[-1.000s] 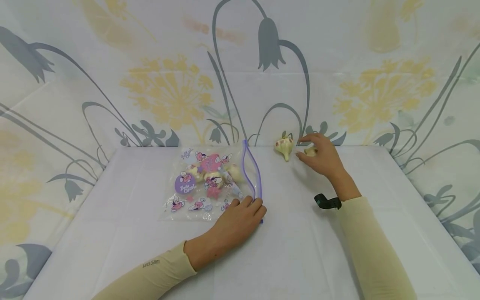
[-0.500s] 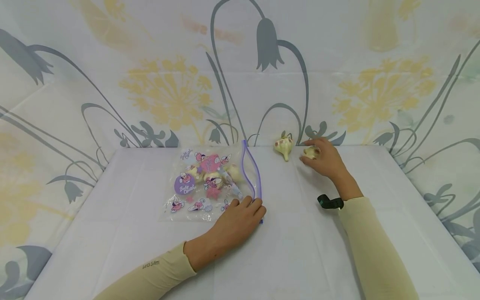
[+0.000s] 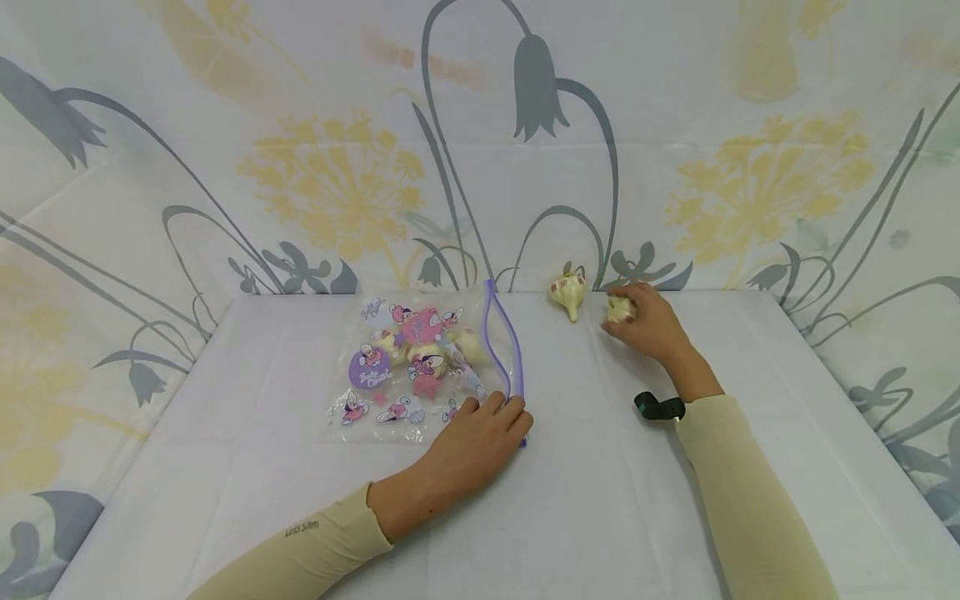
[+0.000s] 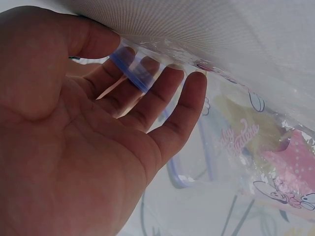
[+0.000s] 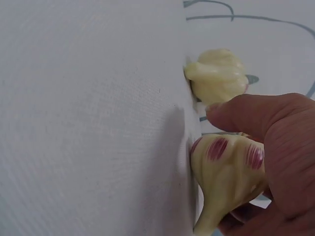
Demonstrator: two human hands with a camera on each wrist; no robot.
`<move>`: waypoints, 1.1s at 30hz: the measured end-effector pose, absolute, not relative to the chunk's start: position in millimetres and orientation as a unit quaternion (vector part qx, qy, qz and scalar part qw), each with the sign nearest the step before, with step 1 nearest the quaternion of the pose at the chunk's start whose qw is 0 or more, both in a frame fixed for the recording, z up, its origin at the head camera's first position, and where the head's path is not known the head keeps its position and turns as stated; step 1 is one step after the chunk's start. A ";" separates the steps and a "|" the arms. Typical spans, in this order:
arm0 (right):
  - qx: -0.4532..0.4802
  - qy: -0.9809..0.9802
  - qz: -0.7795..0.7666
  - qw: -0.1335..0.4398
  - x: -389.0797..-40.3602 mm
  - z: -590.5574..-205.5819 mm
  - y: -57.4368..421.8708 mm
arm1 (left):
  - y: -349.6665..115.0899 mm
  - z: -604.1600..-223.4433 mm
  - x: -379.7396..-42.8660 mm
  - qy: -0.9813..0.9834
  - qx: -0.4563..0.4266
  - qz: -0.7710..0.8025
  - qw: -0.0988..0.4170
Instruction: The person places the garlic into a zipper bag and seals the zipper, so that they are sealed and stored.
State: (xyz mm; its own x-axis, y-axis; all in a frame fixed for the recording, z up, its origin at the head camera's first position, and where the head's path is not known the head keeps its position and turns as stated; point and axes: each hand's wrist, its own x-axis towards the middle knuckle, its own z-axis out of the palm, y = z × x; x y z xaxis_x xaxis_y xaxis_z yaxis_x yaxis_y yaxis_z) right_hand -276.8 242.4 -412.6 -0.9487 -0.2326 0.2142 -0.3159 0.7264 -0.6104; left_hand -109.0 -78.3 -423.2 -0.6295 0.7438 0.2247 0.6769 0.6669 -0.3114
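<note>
A clear zip bag [image 3: 369,367] with pink and purple cartoon prints lies flat on the left of the table. Several pale garlic bulbs show through its plastic. My left hand [image 3: 468,442] holds the near end of its purple zip edge [image 3: 517,350], which gapes towards the right. In the left wrist view, the zip strip [image 4: 130,71] runs between thumb and fingers. My right hand [image 3: 652,321] grips a garlic bulb [image 5: 226,167] with reddish streaks, thumb and fingers around it, close over the table. Another garlic bulb [image 3: 568,292] lies just left of it, stem towards me.
A white cloth [image 3: 570,500] covers the table. Behind it rises a white backdrop [image 3: 660,75] printed with grey and yellow flowers, right behind the garlic. A small black device [image 3: 658,406] is at my right wrist.
My right fingers have closed in around the right-hand garlic bulb, after being spread around it. The left hand and the bag have stayed where they were.
</note>
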 end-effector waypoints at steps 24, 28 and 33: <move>0.154 -0.931 0.326 0.062 -279.9 -411.6 240.6 | -78.1 -422.0 -108.9 -0.898 -0.396 0.100 0.162; 0.157 -0.928 0.332 0.061 -277.8 -405.6 236.6 | -78.3 -421.3 -108.8 -0.897 -0.398 0.101 0.164; 0.162 -0.927 0.334 0.053 -273.6 -397.4 228.1 | -78.4 -420.6 -108.5 -0.896 -0.398 0.104 0.166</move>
State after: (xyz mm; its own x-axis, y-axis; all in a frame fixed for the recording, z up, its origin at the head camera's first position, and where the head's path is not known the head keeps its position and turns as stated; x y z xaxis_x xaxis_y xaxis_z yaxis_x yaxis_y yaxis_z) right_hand -273.6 228.1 -397.4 -0.9417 -0.2649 0.2074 -0.3363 0.7243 -0.6019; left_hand -108.5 -78.4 -420.6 -0.6280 0.7482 0.2139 0.6794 0.6612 -0.3181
